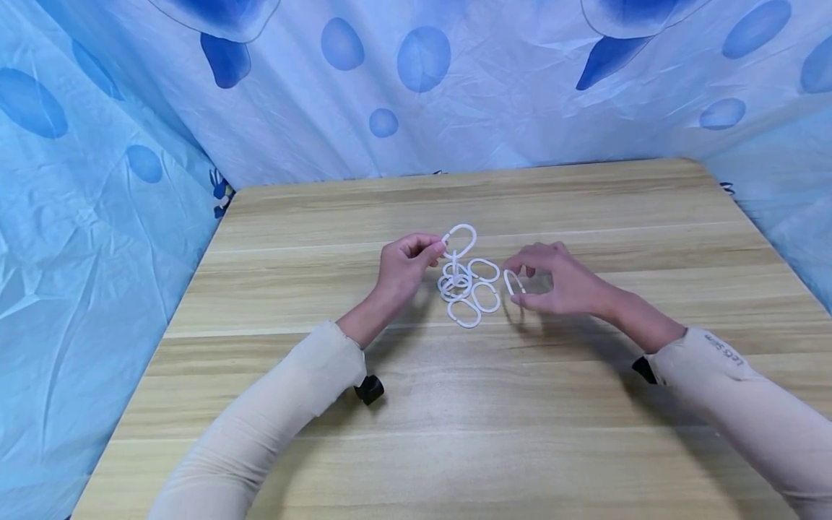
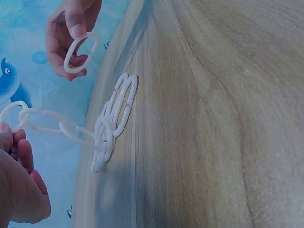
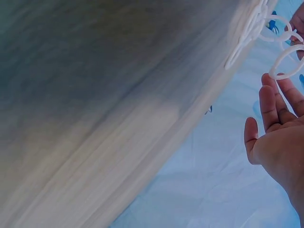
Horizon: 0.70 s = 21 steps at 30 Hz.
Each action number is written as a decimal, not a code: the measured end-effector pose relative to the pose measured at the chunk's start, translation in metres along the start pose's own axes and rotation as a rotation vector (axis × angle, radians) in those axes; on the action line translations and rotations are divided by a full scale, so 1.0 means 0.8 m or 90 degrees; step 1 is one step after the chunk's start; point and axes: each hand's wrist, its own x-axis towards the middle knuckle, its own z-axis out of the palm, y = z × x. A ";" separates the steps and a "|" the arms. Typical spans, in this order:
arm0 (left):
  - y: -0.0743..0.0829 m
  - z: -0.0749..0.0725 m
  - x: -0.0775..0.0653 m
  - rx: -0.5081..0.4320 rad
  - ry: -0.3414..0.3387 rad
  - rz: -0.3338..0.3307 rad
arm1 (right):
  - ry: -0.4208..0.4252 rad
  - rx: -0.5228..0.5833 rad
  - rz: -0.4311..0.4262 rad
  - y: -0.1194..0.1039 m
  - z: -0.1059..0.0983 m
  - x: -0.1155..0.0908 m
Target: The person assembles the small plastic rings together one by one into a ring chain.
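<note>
My left hand [image 1: 408,266] pinches the end ring of a white chain [image 2: 45,119] between thumb and fingertips. Oval plastic links hang from it down to a small heap [image 1: 455,283] on the table. To the right of the heap, my right hand [image 1: 559,280] holds a single white C-shaped ring [image 1: 513,282] between thumb and fingers, above the wood. This ring has a gap in its side and is apart from the chain. Loose white rings [image 1: 484,297] lie flat beside the heap, between the two hands. In the right wrist view, fingers of the right hand [image 3: 280,128] extend beneath the held ring.
The wood-grain table [image 1: 416,433] spreads under both arms. A blue curtain [image 1: 292,108] with whale and bubble prints hangs behind it and along the left side. Black wrist straps [image 1: 370,390] show below the beige sleeves [image 1: 273,412].
</note>
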 end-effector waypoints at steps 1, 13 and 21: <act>0.000 0.000 0.000 0.000 -0.001 -0.001 | 0.002 0.006 0.003 -0.001 -0.001 0.001; 0.000 0.000 0.000 -0.021 -0.011 -0.022 | 0.038 0.040 -0.009 -0.007 -0.009 0.017; 0.000 0.000 -0.001 -0.026 -0.010 -0.020 | 0.062 0.069 0.038 -0.011 -0.017 0.024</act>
